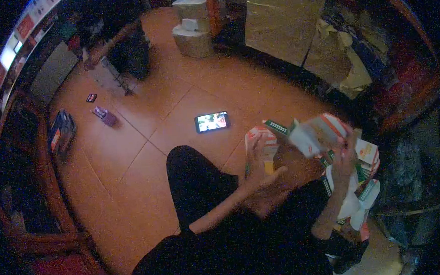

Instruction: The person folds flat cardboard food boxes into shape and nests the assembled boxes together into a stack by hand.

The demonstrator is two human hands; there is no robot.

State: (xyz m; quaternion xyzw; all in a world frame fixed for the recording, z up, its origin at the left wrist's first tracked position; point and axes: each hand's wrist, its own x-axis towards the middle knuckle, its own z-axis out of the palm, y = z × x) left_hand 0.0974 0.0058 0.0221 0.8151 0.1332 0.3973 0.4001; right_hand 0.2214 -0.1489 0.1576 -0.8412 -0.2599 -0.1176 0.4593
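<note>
My right hand grips a small white cardboard box with orange stripes, blurred, its flaps apparently standing open. A green strip with white dots shows at its left end. To the left, my left hand has its thumb and fingers apart. Behind those fingers is another white and orange box; whether they touch it, I cannot tell. More boxes of the same kind, such as a white one with an orange print, lie in a pile beside and below my right hand, partly hidden by the forearm.
A phone with a lit screen lies on the tiled floor beyond my knee. Further left are a purple packet and a small dark item. Another person is at the back left. Large cardboard boxes stand behind.
</note>
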